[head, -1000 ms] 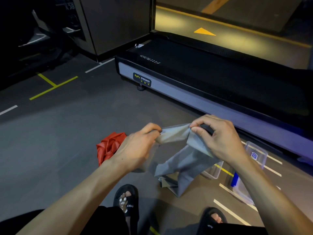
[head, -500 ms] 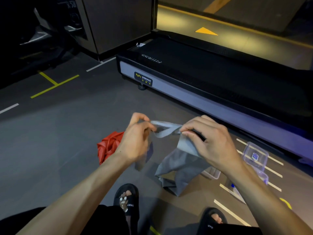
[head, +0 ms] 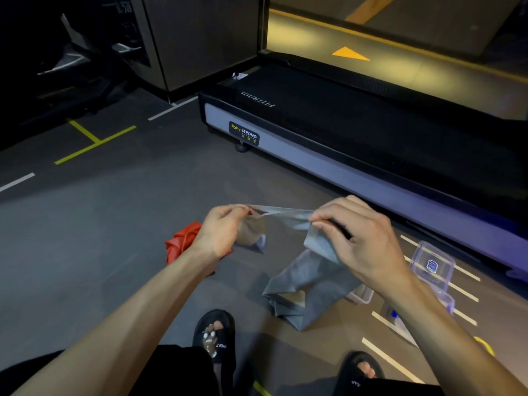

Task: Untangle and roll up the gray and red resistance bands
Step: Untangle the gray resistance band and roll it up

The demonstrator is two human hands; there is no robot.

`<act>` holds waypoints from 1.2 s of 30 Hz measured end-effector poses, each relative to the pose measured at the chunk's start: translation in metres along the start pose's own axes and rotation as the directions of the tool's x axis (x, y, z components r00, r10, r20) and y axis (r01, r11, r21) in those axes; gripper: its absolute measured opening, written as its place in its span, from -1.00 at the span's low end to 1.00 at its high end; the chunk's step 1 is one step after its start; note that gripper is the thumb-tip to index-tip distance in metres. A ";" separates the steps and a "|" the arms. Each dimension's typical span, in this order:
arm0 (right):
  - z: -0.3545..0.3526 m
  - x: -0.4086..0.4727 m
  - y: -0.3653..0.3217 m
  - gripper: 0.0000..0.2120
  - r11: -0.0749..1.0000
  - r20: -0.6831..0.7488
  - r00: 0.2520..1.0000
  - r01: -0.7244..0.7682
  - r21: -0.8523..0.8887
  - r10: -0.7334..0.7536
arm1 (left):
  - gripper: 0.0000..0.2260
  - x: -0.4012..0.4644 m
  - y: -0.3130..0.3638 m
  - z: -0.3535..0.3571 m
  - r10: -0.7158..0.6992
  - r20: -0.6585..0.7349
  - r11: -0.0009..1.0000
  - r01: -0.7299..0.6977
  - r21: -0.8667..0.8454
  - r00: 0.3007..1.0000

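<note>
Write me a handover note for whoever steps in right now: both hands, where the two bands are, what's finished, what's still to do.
Left hand: pinches one end of the gray band, held up in the air.
Right hand: pinches the same band further along; a short stretch is pulled taut between the hands.
Gray band: the rest hangs from the right hand in a crumpled heap down to the floor, in front of the treadmill.
Red band: bunched on the floor behind the left wrist, untouched.
Done: an end of the gray band is found and spread.
Left: finish straightening gray, roll it, then untangle and roll red.
</note>
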State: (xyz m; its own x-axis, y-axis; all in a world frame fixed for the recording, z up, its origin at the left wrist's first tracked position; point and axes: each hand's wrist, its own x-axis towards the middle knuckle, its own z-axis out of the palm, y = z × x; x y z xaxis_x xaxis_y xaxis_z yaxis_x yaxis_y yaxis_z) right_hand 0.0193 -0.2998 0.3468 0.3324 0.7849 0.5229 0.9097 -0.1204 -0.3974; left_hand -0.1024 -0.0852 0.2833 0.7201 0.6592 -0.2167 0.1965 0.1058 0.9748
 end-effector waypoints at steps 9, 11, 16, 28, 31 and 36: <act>0.002 0.000 0.001 -0.94 1.000 -0.024 1.000 -0.017 0.019 0.017 | -0.58 0.011 -0.020 -0.009 0.200 0.121 0.931 -0.227 0.287 0.972; 0.001 0.002 0.002 -0.92 0.999 -0.043 0.998 -0.035 0.039 0.037 | -0.51 0.006 -0.017 -0.008 0.192 0.229 0.907 -0.262 0.331 0.954; -0.003 0.008 -0.003 -0.89 0.989 -0.078 0.993 -0.078 0.124 0.088 | -0.41 -0.003 -0.016 -0.005 0.089 0.447 0.941 -0.222 0.255 0.890; -0.018 0.014 -0.002 -0.91 0.951 -0.129 0.960 -0.215 0.222 0.247 | -0.49 -0.007 -0.019 0.002 0.041 0.535 0.981 -0.136 0.139 0.844; -0.018 0.013 0.005 -0.89 0.935 -0.129 0.944 -0.267 0.234 0.302 | -0.51 -0.011 -0.020 0.004 0.007 0.590 0.979 -0.127 0.162 0.807; -0.026 0.014 0.011 -0.91 0.909 -0.160 0.917 -0.314 0.274 0.365 | -0.83 -0.009 -0.025 0.004 0.072 0.460 0.960 -0.186 0.207 0.885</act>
State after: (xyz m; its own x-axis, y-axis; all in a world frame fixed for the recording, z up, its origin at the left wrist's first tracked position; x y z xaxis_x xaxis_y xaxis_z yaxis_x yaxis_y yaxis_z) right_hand 0.0403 -0.3064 0.3693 0.6769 0.5787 0.4548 0.6542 -0.1898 -0.7321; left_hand -0.1111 -0.0966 0.2605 0.9575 0.2489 -0.1457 0.1925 -0.1754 0.9655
